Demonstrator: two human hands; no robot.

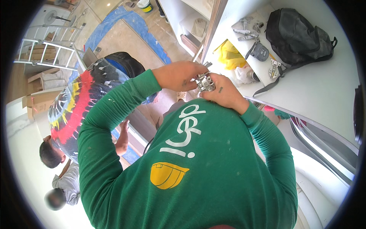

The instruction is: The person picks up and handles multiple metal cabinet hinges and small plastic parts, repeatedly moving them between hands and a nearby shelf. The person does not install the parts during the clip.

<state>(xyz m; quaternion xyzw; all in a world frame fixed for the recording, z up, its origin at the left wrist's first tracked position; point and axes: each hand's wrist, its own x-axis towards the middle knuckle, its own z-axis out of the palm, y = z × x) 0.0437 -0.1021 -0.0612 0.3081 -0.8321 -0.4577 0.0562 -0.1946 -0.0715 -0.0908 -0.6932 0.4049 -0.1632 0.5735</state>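
In front of my chest both hands are closed around a silvery cabinet hinge (205, 83); it may be more than one, since fingers cover part of the metal. My left hand (178, 76) grips it from the left, fingers bent over the top. From the other side my right hand (224, 92) holds it, with the thumb side against the metal. Similar metal hinges (247, 35) lie loose on the white shelf (305, 91) to the right, and another hinge (273, 70) rests closer to the shelf's edge.
On the shelf are a black backpack (295, 36) and a grey cap-like item (260, 52); a yellow bag (229, 54) lies beside it. A co-worker in a tie-dye shirt (82, 103) bends close on my left. A ladder (47, 49) and blue sheeting (108, 26) are farther off.
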